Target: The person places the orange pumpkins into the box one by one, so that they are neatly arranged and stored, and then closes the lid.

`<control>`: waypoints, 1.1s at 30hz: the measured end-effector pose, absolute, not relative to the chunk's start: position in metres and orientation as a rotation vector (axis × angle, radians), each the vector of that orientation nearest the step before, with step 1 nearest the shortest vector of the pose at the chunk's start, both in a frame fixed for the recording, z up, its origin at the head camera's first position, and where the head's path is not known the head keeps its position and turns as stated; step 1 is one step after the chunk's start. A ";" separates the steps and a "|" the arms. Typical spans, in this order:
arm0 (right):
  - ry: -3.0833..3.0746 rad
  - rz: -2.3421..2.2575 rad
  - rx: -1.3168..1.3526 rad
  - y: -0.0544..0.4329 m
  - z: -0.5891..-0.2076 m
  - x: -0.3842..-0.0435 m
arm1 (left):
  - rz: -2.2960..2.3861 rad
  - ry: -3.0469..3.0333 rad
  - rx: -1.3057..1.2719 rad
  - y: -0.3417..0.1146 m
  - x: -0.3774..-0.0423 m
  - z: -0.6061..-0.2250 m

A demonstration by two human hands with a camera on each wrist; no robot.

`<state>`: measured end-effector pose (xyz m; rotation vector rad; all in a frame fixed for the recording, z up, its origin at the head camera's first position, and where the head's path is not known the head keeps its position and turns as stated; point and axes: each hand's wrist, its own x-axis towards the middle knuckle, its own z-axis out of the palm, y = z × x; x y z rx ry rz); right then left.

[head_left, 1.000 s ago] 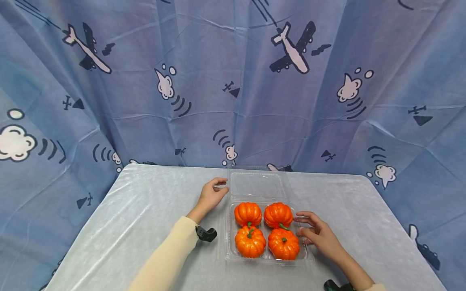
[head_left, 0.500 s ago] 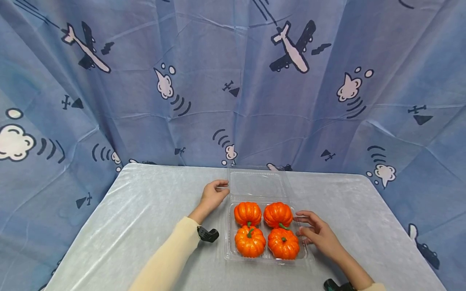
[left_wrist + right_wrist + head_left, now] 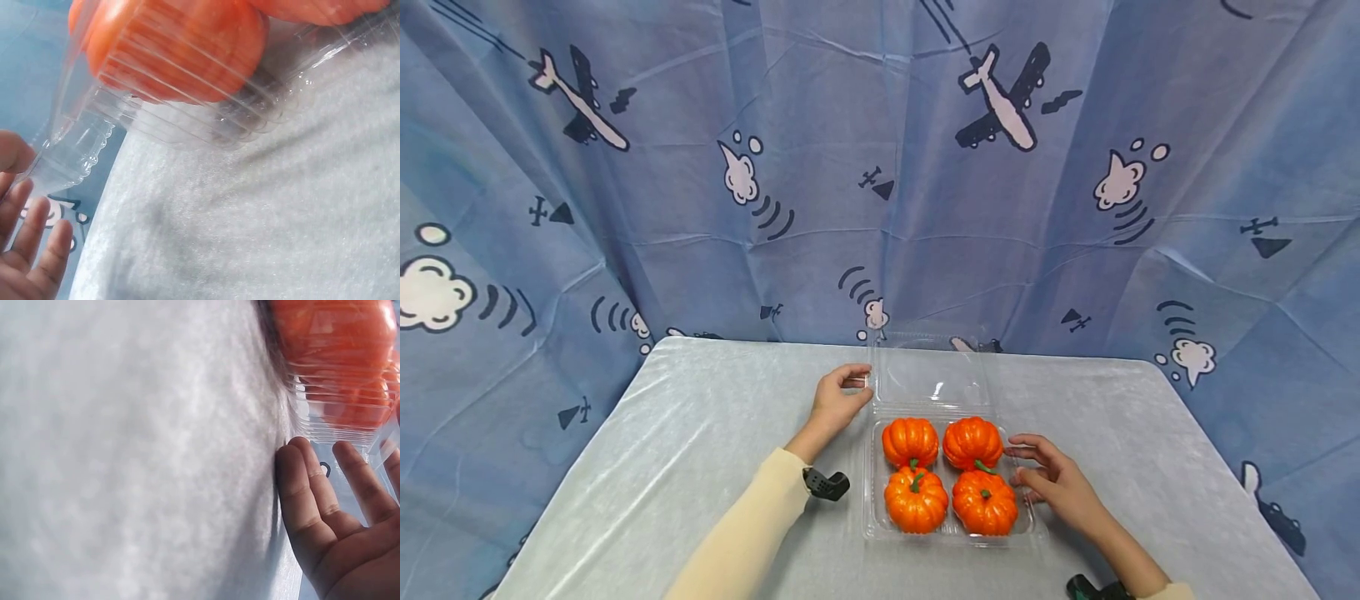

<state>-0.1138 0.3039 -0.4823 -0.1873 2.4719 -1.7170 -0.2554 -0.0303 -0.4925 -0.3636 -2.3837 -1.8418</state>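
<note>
A clear plastic clamshell box lies in front of me with its lid hinged back at the far side. Several orange toy pumpkins with green stems sit in its base, arranged in two rows. My left hand pinches the lid's left edge between thumb and fingers; in the left wrist view, the other fingers spread loosely below it. On the right, my right hand rests against the base's right side, fingers extended. The right wrist view has these fingertips by the ribbed wall.
A pale grey cloth covers the table. Behind the far edge hangs a blue curtain printed with planes and clouds. Dark straps are on both wrists.
The lid has tilted up slightly, its far edge higher against the curtain. My left hand rose a little with it. The right hand and the pumpkins stay where they were.
</note>
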 end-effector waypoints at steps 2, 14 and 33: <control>2.476 -1.718 -0.201 0.304 -0.482 -0.113 | -1.839 -2.370 -0.364 -0.030 -0.254 -0.490; 2.469 -1.712 -0.197 0.302 -0.479 -0.109 | -1.710 -2.365 -0.435 -0.034 -0.248 -0.481; 2.491 -1.700 -0.215 0.304 -0.477 -0.102 | -1.642 -2.306 -0.549 -0.038 -0.242 -0.474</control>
